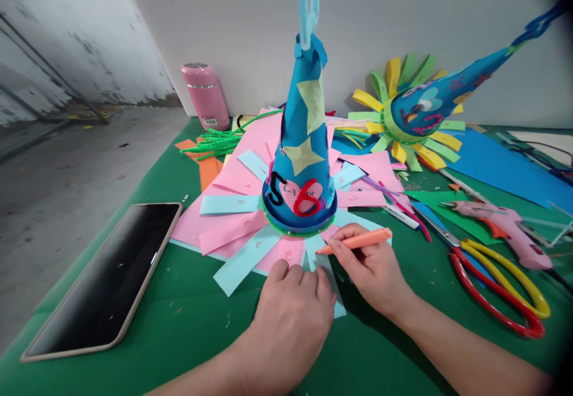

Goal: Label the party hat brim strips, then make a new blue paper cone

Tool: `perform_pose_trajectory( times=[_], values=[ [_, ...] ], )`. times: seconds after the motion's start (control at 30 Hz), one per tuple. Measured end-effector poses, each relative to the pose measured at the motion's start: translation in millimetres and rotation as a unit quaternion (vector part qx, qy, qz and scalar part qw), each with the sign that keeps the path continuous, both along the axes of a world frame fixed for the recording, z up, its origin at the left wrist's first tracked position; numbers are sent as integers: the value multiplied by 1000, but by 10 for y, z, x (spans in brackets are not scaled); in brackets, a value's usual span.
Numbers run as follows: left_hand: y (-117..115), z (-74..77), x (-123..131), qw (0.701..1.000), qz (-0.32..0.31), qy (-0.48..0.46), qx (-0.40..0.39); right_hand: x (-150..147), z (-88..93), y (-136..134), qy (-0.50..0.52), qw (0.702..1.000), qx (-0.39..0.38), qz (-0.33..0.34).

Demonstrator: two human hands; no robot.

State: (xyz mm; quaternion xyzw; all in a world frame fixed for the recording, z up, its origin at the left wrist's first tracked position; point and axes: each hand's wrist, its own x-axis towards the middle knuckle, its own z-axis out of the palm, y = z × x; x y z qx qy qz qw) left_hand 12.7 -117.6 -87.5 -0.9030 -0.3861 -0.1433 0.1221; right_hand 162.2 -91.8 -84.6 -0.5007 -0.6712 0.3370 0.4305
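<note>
A tall blue paper cone hat (304, 145) with yellow stars and a black 5 and red 6 stands upright on the green table (179, 318). Pink and light blue paper strips (244, 258) fan out from its base. My right hand (369, 264) pinches an orange marker (358, 241), its tip on a light blue strip just in front of the hat. My left hand (290, 312) lies with fingers curled, pressing down the same strip's near end.
A dark phone (105, 279) lies at the left. Red and yellow scissors (496, 279), a pink glue gun (505, 226), a second blue cone hat (430, 106) on its side, blue paper sheets and a pink bottle (206, 94) surround the work.
</note>
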Motion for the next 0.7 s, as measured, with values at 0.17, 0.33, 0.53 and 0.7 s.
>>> perform_pose_trajectory(
  times=[0.17, 0.33, 0.53, 0.7],
  values=[
    [2, -8, -5, 1000, -2, 2, 4, -4, -12, 9, 1, 1000, -4, 1],
    [-5, 2, -7, 1000, 0, 8, 2, -5, -18, 11, -2, 1000, 0, 2],
    [-4, -9, -3, 1000, 0, 3, -2, -8, -12, 17, -7, 1000, 5, 4],
    [-8, -13, -1, 1000, -2, -1, -8, -13, -6, 19, 1, 1000, 2, 9]
  ],
)
